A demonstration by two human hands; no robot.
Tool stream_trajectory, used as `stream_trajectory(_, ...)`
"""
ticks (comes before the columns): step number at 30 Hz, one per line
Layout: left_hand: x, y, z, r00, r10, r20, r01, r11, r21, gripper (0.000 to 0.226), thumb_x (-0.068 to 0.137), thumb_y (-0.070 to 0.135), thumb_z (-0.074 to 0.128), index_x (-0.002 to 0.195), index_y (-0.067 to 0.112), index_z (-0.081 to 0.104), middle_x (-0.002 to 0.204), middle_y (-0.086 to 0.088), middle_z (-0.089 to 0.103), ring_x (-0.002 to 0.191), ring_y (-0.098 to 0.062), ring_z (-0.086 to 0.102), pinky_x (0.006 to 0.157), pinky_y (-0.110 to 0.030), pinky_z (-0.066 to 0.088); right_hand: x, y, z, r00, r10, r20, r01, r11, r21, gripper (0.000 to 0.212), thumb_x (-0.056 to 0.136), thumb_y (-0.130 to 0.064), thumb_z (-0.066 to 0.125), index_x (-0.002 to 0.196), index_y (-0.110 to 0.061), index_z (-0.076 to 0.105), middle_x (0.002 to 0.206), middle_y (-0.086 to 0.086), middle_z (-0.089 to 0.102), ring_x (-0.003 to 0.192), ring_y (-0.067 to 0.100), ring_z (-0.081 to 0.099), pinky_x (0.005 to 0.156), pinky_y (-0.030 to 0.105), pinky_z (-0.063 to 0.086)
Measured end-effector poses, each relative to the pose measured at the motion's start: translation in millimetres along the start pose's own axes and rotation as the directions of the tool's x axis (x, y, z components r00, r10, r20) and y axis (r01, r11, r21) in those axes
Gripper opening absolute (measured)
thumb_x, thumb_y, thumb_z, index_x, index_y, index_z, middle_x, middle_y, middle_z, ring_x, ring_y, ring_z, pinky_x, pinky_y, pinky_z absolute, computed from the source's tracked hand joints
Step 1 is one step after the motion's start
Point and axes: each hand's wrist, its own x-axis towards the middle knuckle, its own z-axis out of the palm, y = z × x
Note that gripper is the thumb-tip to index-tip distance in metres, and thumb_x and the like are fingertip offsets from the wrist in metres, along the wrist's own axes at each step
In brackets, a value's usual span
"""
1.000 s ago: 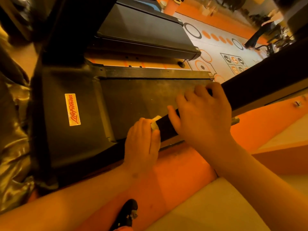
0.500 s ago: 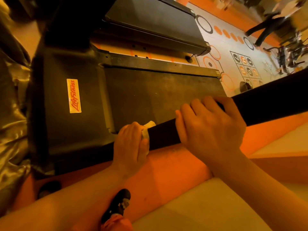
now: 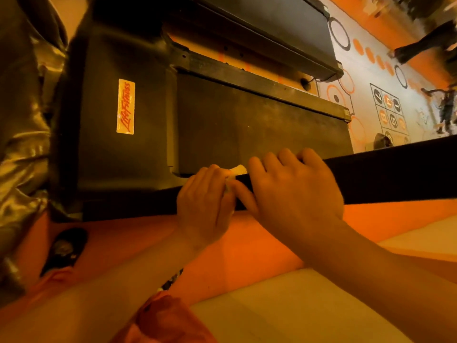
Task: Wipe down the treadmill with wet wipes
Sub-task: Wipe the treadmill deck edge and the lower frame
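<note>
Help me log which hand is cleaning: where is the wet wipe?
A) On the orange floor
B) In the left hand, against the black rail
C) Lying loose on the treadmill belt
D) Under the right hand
B: the left hand curls its fingers round the pale wet wipe on the black rail, while the right hand grips the rail bare.

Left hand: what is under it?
A wipe, only its pale corner showing past the left hand, on the dark rail. The rest is covered.
</note>
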Motion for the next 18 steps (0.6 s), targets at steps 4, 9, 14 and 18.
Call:
stream_trajectory(4,-10,-26,-1,0.996,-0.078,-0.037,0.08,0.995,0.051,0.052,0.104,0.036,0.018,0.086,0.01,0.059,0.078,-0.003,0.054,0.07,-0.023,0.048,0.061,-0.033,0.031,-3,0,0,0.998,-0.065,0.004,0.065,0.998,-0.012,0.04,0.095,-0.047,0.04,0.068,-0.019,0.048,0.059,0.002,0.051,0.055,0.024,0.05,0.058,0.032,0.023)
stream_trajectory(9,-11,-29,-3,0.995,-0.101,-0.01,0.102,0.994,0.028,0.044,0.103,0.041,0.019,0.091,0.019,0.056,0.081,0.0,0.057,0.073,-0.022,0.049,0.065,-0.035,0.033,-2,1,-3,0.996,-0.059,0.066,0.058,0.998,0.013,0.042,0.092,-0.051,0.042,0.071,-0.016,0.053,0.062,0.005,0.054,0.058,0.026,0.053,0.057,0.033,0.033)
stream_trajectory(14,-15,-24,1,0.988,-0.152,0.007,0.152,0.986,0.072,0.046,0.102,0.044,0.02,0.094,0.021,0.058,0.088,0.001,0.058,0.08,-0.025,0.049,0.078,-0.039,0.033,3,-27,0,0.989,-0.019,0.147,-0.008,0.984,0.178,0.037,0.09,-0.048,0.044,0.077,-0.017,0.058,0.074,0.004,0.058,0.071,0.027,0.055,0.062,0.036,0.034)
stream_trajectory(18,-22,-45,0,0.986,-0.164,-0.01,0.164,0.98,0.109,0.035,0.102,0.044,0.018,0.097,0.027,0.049,0.087,0.0,0.057,0.08,-0.024,0.047,0.076,-0.04,0.034,7,-61,16,0.991,-0.034,0.131,0.006,0.979,0.206,0.033,0.09,-0.046,0.045,0.078,-0.017,0.058,0.073,0.004,0.058,0.069,0.027,0.055,0.063,0.037,0.032)
